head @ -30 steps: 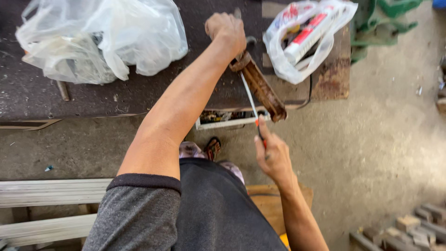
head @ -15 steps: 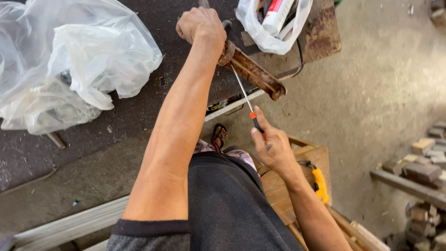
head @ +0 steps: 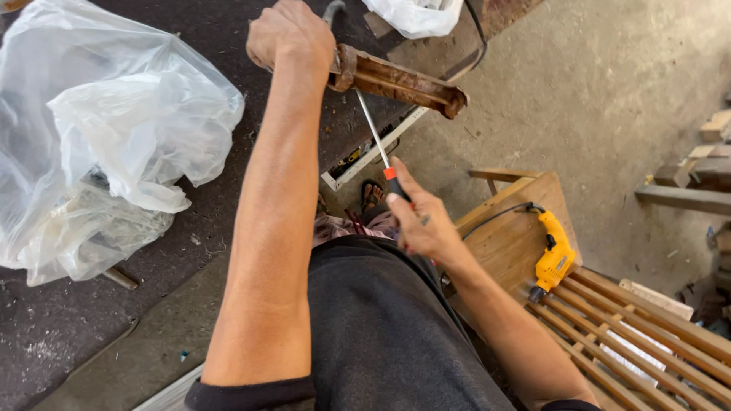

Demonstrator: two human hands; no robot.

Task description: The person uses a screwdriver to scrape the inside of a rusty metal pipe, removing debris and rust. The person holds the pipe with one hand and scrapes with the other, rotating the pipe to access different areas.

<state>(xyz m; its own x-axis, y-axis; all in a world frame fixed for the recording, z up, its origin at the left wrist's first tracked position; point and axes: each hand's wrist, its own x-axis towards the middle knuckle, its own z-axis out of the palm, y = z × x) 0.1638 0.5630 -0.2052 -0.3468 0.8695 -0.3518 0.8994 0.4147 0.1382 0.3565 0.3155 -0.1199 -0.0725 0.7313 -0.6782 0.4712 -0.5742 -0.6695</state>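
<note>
We see a large crumpled clear plastic bag [head: 106, 144] lying on the dark tabletop [head: 221, 30], a white one [head: 415, 15] at its far edge. Our left hand [head: 289, 34] is clamped on the rusty brown metal caulking gun [head: 400, 80], whose long axis runs out past the tabletop edge toward the right. Our right hand [head: 422, 221] grips the red-handled screwdriver [head: 377, 141], its shaft slanting up to the gun. A yellow drill [head: 554, 255] lies on a wooden stool [head: 510, 236].
</note>
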